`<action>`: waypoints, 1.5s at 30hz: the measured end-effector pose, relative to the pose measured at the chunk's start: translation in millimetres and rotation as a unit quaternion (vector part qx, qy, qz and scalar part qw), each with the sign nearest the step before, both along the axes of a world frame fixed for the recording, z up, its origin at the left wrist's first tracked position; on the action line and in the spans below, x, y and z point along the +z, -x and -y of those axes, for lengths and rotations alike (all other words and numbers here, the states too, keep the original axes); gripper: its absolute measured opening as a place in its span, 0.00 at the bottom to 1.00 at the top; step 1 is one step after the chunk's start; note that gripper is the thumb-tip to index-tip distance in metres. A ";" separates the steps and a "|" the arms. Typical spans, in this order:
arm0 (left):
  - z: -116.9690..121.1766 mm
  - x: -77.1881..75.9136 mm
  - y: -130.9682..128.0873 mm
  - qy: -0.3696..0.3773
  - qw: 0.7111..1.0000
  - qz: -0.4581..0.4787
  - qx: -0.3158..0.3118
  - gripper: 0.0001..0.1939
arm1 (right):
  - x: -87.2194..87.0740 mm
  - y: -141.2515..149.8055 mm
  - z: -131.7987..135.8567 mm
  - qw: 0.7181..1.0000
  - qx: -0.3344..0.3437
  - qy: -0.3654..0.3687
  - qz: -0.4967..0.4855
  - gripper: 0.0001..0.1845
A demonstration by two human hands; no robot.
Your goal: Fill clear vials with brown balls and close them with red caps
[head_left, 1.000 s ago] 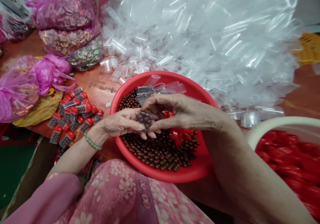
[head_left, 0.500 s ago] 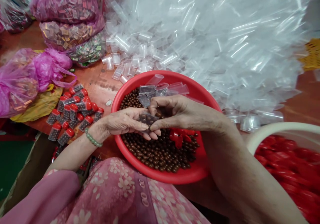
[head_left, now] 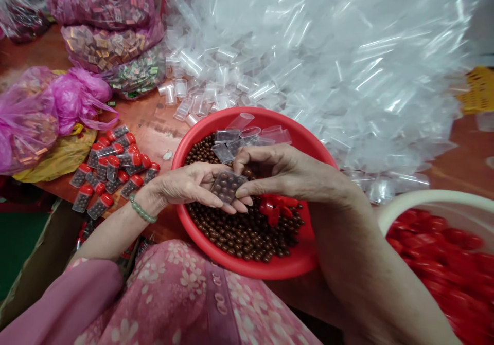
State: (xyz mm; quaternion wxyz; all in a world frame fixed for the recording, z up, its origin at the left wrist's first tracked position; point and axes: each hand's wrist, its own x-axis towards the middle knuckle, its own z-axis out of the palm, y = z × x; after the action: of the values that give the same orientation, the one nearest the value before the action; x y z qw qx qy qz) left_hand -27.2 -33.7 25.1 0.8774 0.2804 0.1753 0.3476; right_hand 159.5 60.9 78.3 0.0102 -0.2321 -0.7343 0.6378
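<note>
My left hand (head_left: pixel 193 186) pinches a small clear tube (head_left: pixel 227 186) filled with brown balls, held over the red bowl (head_left: pixel 309 255). My right hand (head_left: pixel 283 173) meets it from the right, fingers curled at the tube's open end, with something small that I cannot make out inside them. The bowl holds a heap of brown balls (head_left: pixel 239 232), a few red caps (head_left: pixel 276 209) and some empty clear tubes (head_left: pixel 247 134) at its far side.
A big pile of empty clear tubes (head_left: pixel 309 52) fills the table behind the bowl. Filled red-capped tubes (head_left: pixel 111 167) lie at left near pink plastic bags (head_left: pixel 42 113) of small packets. A white basin (head_left: pixel 436 198) of red caps stands at right.
The tube in my left hand has tilted up so its filled side faces me. Both hands stay together over the bowl; the view has shifted slightly.
</note>
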 end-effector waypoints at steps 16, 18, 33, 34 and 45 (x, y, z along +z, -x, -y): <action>1.6 -1.8 -2.2 -0.012 0.999 -0.025 0.032 0.22 | -7.1 -37.2 51.6 0.964 -0.263 0.001 -0.030 0.13; 1.2 -1.1 -2.9 -0.014 0.998 -0.038 0.037 0.20 | -8.3 -42.9 60.1 0.967 -0.252 -0.014 -0.026 0.12; 11.1 23.8 2.7 -0.135 0.935 -0.260 0.202 0.13 | -13.8 -75.0 30.0 0.887 -0.242 -0.373 0.122 0.10; 10.5 25.4 2.9 -0.136 0.930 -0.270 0.210 0.12 | -16.3 -75.2 26.8 0.882 -0.238 -0.385 0.131 0.10; 7.4 17.5 -11.4 -0.117 0.920 -0.313 0.206 0.10 | -37.3 -35.9 26.2 0.791 -0.061 -0.512 0.329 0.11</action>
State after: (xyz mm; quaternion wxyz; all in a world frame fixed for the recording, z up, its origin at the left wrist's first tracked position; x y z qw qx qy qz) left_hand -15.8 -41.1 42.6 0.6479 0.4337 0.4525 0.4329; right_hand 195.4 34.7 41.0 -0.0757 -0.4333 -0.8966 0.0520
